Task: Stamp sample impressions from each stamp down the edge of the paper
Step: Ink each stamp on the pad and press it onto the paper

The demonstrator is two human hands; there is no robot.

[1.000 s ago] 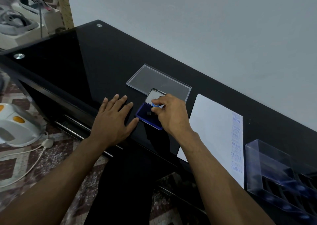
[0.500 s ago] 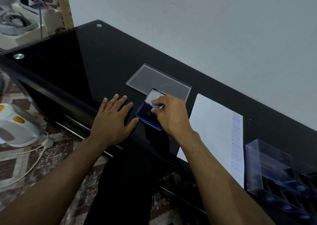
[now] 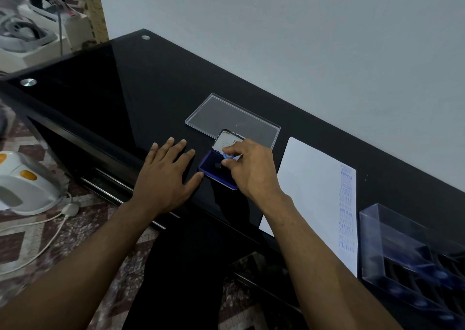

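A black glass bench (image 3: 130, 98) is seen carrying a white paper (image 3: 312, 191), its right edge lined with blue impressions, and a clear stamp case (image 3: 412, 261) beside it. The left hand (image 3: 166, 176) is laid flat and relaxed, thumb touching the open blue ink pad (image 3: 214, 168), over which a blue-handled stamp (image 3: 228, 156) is pinched by the right hand (image 3: 251, 168).

- Left hand (image 3: 164, 178): flat, palm down, fingers straight & spread, thumb out to the right; holds nothing.
- Left forearm runs in from lower left, wrist straight.
- Right hand (image 3: 249, 169): fingers curled, thumb + fingertips pinching a small blue knob, back of hand up.
- Right forearm comes in from lower right, wrist bent slightly down.
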